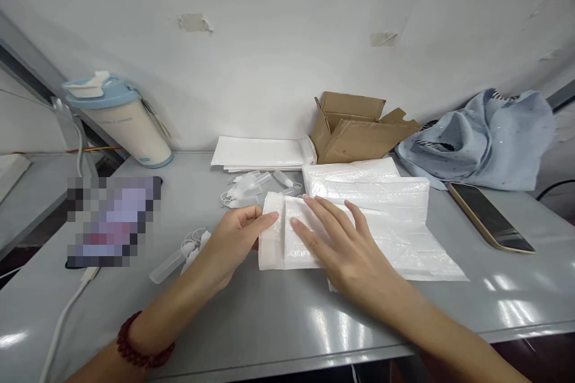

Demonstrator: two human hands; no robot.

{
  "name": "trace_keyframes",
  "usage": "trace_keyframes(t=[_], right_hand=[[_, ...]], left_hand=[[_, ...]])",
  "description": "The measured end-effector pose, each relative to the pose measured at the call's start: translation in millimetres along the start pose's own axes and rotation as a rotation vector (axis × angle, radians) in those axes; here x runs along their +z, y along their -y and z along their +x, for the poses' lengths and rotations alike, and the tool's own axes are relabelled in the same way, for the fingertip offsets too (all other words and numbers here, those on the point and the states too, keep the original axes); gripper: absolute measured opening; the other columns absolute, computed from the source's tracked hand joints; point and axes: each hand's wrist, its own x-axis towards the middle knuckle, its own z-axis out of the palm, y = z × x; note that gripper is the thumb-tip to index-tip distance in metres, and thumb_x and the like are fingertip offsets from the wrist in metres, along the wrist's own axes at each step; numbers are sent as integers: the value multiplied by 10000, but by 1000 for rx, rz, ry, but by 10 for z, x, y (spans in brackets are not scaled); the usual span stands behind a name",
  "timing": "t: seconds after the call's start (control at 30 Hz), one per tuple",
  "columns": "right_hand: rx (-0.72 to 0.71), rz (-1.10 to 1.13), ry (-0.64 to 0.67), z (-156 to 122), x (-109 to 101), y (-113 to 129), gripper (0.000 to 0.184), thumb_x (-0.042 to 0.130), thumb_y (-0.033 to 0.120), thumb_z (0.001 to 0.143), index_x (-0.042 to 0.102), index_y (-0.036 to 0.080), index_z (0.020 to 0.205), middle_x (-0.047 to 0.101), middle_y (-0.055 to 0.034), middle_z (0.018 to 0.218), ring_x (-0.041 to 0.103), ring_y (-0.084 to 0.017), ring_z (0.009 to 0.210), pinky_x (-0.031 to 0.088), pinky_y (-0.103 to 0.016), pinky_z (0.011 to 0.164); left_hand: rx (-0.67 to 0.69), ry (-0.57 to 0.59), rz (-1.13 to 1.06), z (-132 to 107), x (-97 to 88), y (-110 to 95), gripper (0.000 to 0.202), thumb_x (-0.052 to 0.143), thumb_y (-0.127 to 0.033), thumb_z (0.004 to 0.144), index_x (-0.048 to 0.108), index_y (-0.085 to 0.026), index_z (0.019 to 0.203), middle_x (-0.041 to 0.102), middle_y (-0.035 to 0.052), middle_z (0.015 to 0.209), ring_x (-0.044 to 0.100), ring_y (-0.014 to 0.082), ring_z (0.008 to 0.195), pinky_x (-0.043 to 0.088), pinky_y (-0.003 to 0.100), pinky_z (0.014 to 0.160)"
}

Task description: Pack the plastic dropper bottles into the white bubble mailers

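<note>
My left hand [240, 236] pinches the left edge of a white bubble mailer [272, 248], thumb on top and fingers beneath. Spread over the mailer's face, my right hand [339, 236] lies with its fingers apart, the tips touching the white surface. More white mailers or sheets [417, 251] lie under and beyond my right hand, overlapping towards the right. Small clear plastic pieces with thin white loops [245, 188] are heaped behind my left hand. Others like them [168, 266] lie beside my left wrist, partly hidden by it.
At the back stand a stack of white mailers [260, 152] and an opened cardboard box [359, 134]. A tumbler [126, 122] and a pixelated phone [117, 221] with a cable are on the left. Blue cloth [485, 143] and a dark phone [489, 215] occupy the right.
</note>
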Motion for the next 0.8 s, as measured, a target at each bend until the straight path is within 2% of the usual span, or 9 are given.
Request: trace_keyframes(t=[0.07,0.13,0.23,0.33,0.43,0.53,0.63,0.73,0.8], right_hand=[[-18,-31,10,1,16,12,605,382,-22,801,375,177,1372,384,-212,1426,365,-353,1311,315,-637,974],[-31,-35,2,3,20,-2,549,362,-10,831,416,177,1344,495,-181,1346,473,-308,1226,334,-610,966],[-49,-32,-69,12,8,-45,407,379,20,877,508,142,1243,627,-115,1194,577,-228,1090,363,-508,978],[-46,-15,-170,23,-11,-71,265,444,45,887,576,111,1107,683,-81,1071,618,-185,999,383,-420,956],[-48,16,-248,21,-24,-64,211,467,26,873,588,91,1033,700,-76,985,632,-166,929,390,-396,935],[-53,25,-325,2,-29,-34,187,492,3,845,591,94,975,698,-57,873,627,-140,825,395,-389,921],[-3,-3,-435,-17,-45,-4,202,555,-1,794,596,130,943,657,-34,810,584,-128,761,412,-376,856],[66,-47,-533,-23,-95,-3,287,615,16,751,593,162,997,602,-43,832,543,-150,787,430,-356,767],[88,-65,-593,-20,-145,-24,332,626,15,742,583,182,1026,567,-42,832,524,-154,791,441,-342,732]], left_hand=[[33,14,-13,-3,18,8,315,547,-448,848,595,-182,685,578,-26,629,558,128,591,463,238,557],[138,40,85,-18,35,30,357,440,-449,906,639,-190,763,639,10,733,604,167,684,492,273,593],[483,-15,428,-45,50,92,354,351,-353,956,662,-192,897,674,54,966,616,207,910,511,330,752],[881,-71,749,-46,54,172,278,378,-178,939,635,-163,1046,620,97,1159,539,223,1111,446,394,950],[1101,-46,928,-17,59,239,255,462,-109,896,592,-116,1116,591,140,1208,511,242,1153,449,410,975],[1220,-18,958,12,79,286,243,461,-70,891,562,-116,1107,664,115,1056,588,215,1037,516,365,890],[1262,-64,896,9,121,314,242,400,-36,902,564,-144,1042,697,72,885,643,173,825,546,303,718],[1161,-83,818,-22,167,308,169,442,-129,920,578,-157,824,643,15,667,573,125,563,470,239,524],[1049,-103,763,-45,195,275,282,472,-189,919,516,-170,642,521,-36,514,456,87,434,372,212,430]])
